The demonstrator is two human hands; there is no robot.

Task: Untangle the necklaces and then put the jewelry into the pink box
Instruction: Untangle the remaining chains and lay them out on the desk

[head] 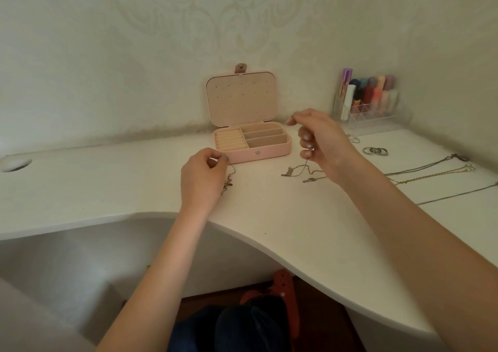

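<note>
The pink box [272, 153] stands open against the wall, its lid upright and its beige compartments bare. My left hand [202, 175] pinches a thin chain with a small pendant [227, 184] just in front of the box's left corner. My right hand [320, 138] is raised to the right of the box and pinches another chain that hangs down to tangled necklaces [299, 172] lying on the desk. Three straightened necklaces [431, 175] lie stretched out at the far right.
Several rings [376, 150] lie right of my right hand. A clear organizer of cosmetics [369, 100] stands in the back right corner. The white desk [296, 230] has a curved front edge, and a round cable hole [16, 164] at far left.
</note>
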